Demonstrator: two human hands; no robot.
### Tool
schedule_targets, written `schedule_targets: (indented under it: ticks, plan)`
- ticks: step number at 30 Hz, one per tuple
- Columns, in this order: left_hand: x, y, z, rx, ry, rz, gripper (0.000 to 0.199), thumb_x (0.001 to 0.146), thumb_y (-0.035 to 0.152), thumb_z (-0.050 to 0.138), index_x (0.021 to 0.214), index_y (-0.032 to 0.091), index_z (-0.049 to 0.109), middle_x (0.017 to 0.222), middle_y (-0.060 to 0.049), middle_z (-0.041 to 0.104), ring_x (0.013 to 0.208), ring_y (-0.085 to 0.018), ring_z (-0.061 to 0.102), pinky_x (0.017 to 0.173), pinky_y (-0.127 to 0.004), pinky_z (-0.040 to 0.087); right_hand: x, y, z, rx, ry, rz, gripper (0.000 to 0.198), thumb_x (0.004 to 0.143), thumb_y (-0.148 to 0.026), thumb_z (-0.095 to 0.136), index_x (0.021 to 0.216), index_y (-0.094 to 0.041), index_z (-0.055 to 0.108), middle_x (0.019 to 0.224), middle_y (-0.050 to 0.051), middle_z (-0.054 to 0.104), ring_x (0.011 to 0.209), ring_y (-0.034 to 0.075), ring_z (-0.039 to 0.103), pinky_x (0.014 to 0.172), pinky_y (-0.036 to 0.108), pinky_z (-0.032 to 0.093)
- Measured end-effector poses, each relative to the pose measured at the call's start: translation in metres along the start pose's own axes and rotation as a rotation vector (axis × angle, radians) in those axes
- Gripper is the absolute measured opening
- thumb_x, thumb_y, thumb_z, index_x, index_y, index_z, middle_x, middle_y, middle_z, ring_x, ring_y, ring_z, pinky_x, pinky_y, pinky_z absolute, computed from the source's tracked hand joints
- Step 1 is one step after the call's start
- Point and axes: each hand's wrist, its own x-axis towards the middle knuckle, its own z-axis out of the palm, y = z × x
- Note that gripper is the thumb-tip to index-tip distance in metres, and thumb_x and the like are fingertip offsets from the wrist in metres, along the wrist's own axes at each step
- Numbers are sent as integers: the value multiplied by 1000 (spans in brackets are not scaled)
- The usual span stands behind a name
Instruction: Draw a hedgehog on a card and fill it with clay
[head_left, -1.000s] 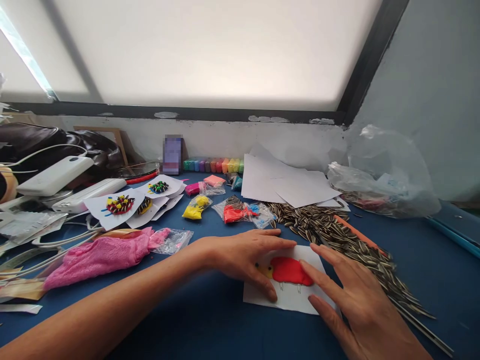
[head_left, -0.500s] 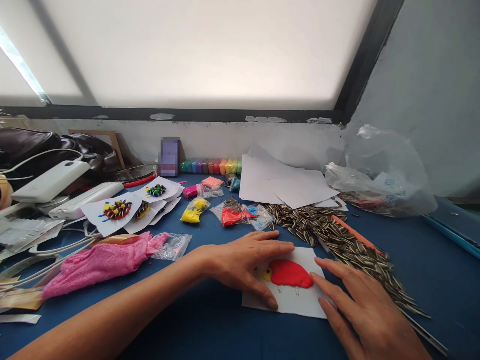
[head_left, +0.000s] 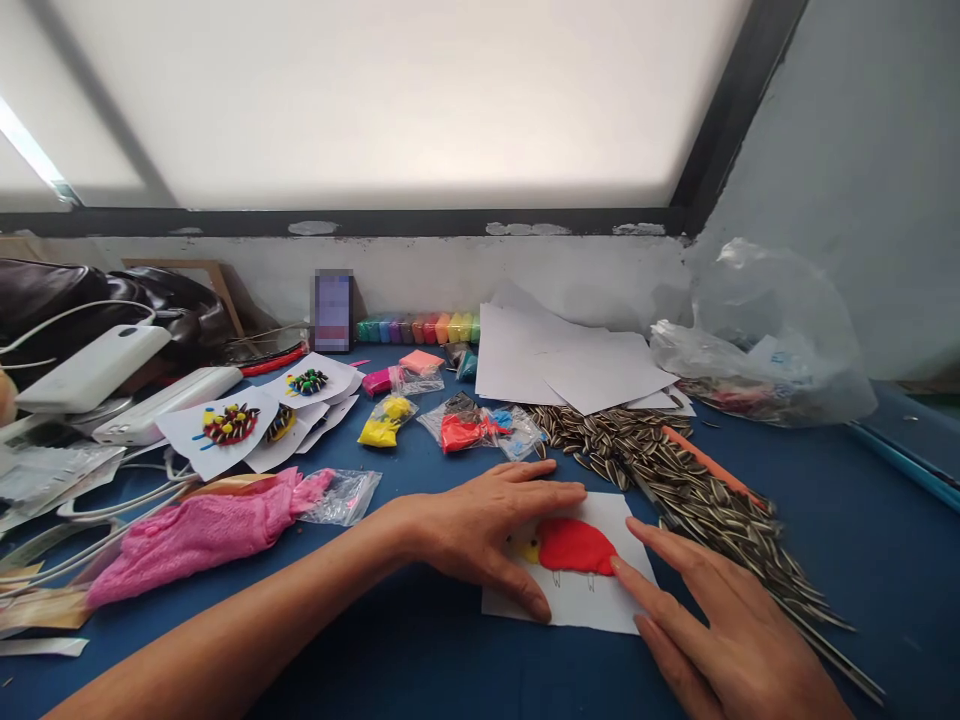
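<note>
A white paper card (head_left: 600,615) lies on the blue table, bearing a flattened red clay body (head_left: 577,547) with a small yellow clay head (head_left: 530,551) and pencilled legs beneath. My left hand (head_left: 491,535) rests on the card's left side, fingers spread, thumb at the lower edge; it partly covers the head end. My right hand (head_left: 720,620) comes from the right, fingers extended, with one fingertip touching the red clay's right tip. Just beyond it lies a heap of striped sunflower seeds (head_left: 697,490).
Bags of yellow clay (head_left: 382,425) and red clay (head_left: 459,432) lie behind my hands. White paper sheets (head_left: 562,355) sit at the back. Finished clay-and-seed cards (head_left: 225,428), a pink cloth (head_left: 191,540) and white cables are at left. A plastic bag (head_left: 780,340) stands at right.
My right fingertip has shifted slightly at the red clay's right end, which looks a little more pressed in. My left hand stays on the card. The view has moved slightly.
</note>
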Motion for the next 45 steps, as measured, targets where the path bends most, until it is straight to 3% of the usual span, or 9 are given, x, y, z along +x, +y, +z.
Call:
schedule_targets:
  ticks: [8, 16, 22, 32, 45]
  plan:
    - [0, 3, -2, -20, 2, -9, 96, 72, 58, 70, 150, 30, 21, 156, -2, 24, 146, -30, 5, 118, -48, 14, 5, 1, 2, -63, -68, -15, 34, 89, -34, 51, 116, -24, 69, 129, 17, 58, 115, 32, 58, 81, 44, 53]
    - [1, 1, -1, -5, 3, 6, 96, 73, 57, 70, 150, 28, 21, 156, -2, 25, 146, -29, 6, 118, -46, 13, 2, 2, 2, 11, -64, -21, 35, 88, -28, 54, 120, -22, 67, 137, 19, 52, 121, 33, 53, 86, 46, 52]
    - [1, 1, -1, -14, 2, -1, 96, 73, 57, 70, 151, 28, 21, 156, -2, 23, 146, -29, 6, 118, -47, 13, 4, 3, 4, 51, -93, -38, 32, 87, -27, 57, 116, -26, 68, 137, 15, 54, 124, 32, 51, 87, 45, 52]
    - [1, -2, 1, -24, 6, -1, 97, 72, 58, 70, 150, 29, 20, 156, -2, 23, 146, -29, 5, 118, -47, 12, 6, 2, 2, 9, -145, -60, 40, 86, -37, 58, 125, -28, 63, 141, 15, 48, 126, 33, 48, 88, 46, 51]
    - [2, -1, 0, 5, 11, 29, 98, 72, 61, 69, 150, 24, 23, 156, -5, 24, 146, -29, 5, 118, -47, 12, 17, 2, 3, 112, -100, -15, 36, 89, -33, 55, 123, -23, 62, 144, 17, 40, 129, 32, 44, 90, 48, 48]
